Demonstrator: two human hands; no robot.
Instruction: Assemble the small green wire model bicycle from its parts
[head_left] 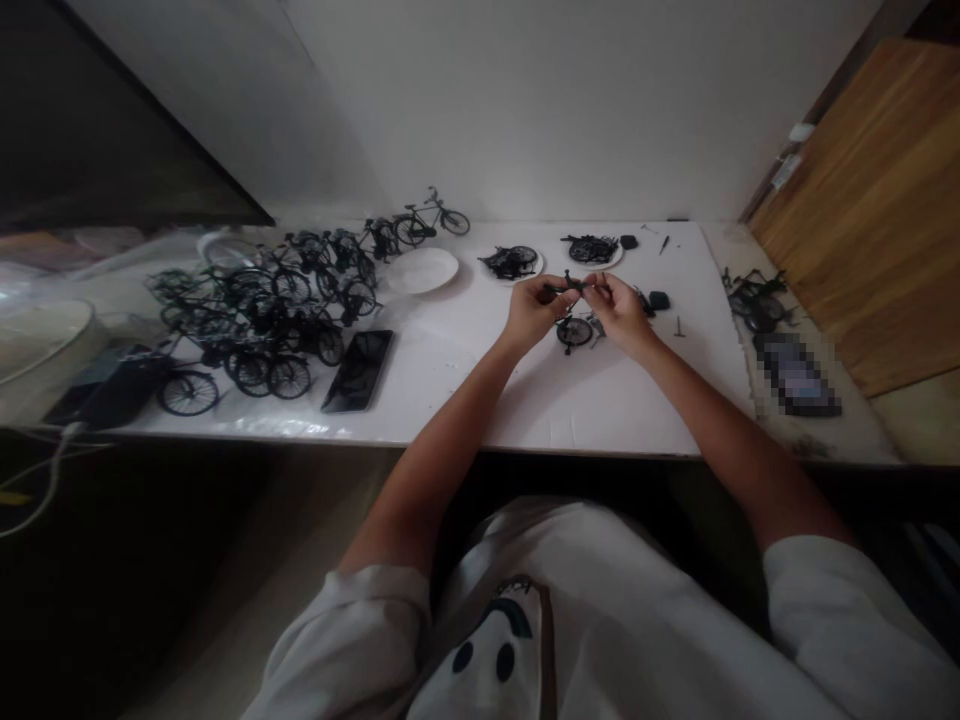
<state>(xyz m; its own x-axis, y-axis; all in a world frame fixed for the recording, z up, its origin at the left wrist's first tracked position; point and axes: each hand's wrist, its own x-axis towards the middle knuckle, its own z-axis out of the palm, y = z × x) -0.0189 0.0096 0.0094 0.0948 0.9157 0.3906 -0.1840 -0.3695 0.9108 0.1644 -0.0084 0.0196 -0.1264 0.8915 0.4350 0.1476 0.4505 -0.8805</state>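
Note:
My left hand (529, 312) and my right hand (622, 315) meet above the white board (457, 350), fingers pinched together. Between their fingertips is a small dark miniature bicycle part (571, 284); its exact shape is partly hidden by the fingers. Just below it, a small spoked wheel (574, 332) shows between the hands, and I cannot tell whether it joins the held part. Beyond the hands, a saucer with black bicycle parts (592, 250) lies at the back, and another pile of parts (511, 262) sits on a saucer to its left.
Many assembled miniature bicycles (262, 310) crowd the left side, one standing (431, 218) by the wall. A white plate (424, 270) and a dark phone (360, 370) lie nearby. On the right are a small screw-like piece (679, 327), black parts (757, 298) and a blurred device (796, 375).

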